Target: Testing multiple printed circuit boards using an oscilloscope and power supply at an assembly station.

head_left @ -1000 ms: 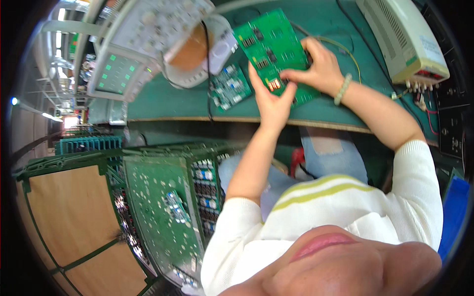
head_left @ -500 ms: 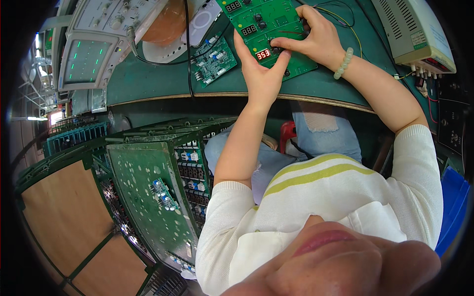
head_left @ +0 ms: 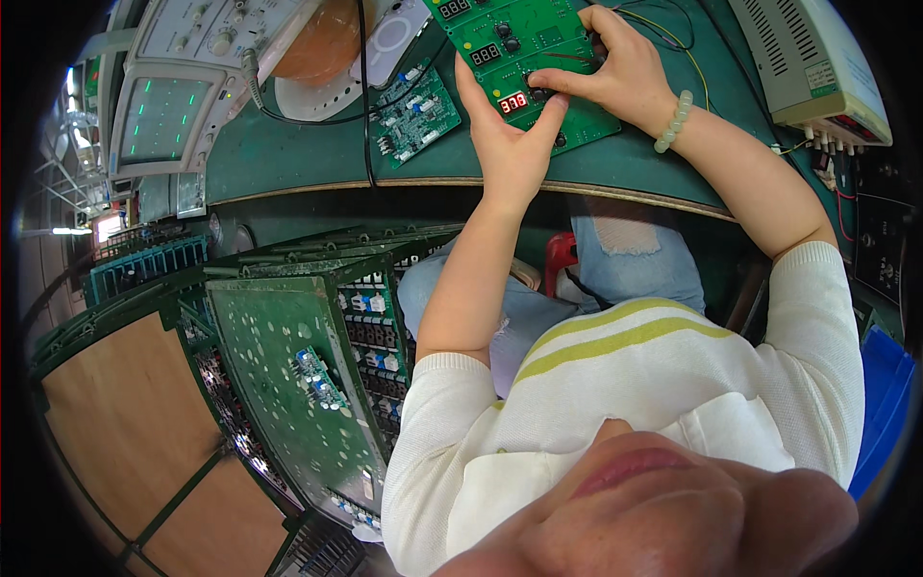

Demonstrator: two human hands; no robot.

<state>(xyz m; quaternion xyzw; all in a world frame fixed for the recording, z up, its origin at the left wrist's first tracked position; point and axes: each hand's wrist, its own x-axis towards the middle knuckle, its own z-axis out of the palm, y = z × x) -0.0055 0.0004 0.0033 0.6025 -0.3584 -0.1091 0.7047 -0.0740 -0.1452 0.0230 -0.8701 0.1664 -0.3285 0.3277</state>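
Both my hands are closed on a green circuit board (head_left: 548, 37) at the top of the view, over the bench. It carries several small digit displays and pairs of black round knobs or buttons. One display (head_left: 513, 102) glows red; the others I can see are dark. My left hand (head_left: 510, 154) grips the board's left edge, its thumb lying at the black parts beside the lit display. From the right, my right hand (head_left: 625, 82) holds the other edge, with its thumb tip on a black knob (head_left: 536, 83). Its fingertips are partly hidden behind the board.
Left on the green bench (head_left: 288, 163) are another populated circuit board (head_left: 418, 120), a black cable (head_left: 367, 96) and an oscilloscope (head_left: 159, 120). A beige power unit (head_left: 817, 67) with leads stands at right. Below left, a green rack (head_left: 288, 375) holds boards; a blue bin (head_left: 885, 404) is at far right.
The red digits on the lit display have changed. My hands and the board stay almost in place, with both thumbs still by the knobs.
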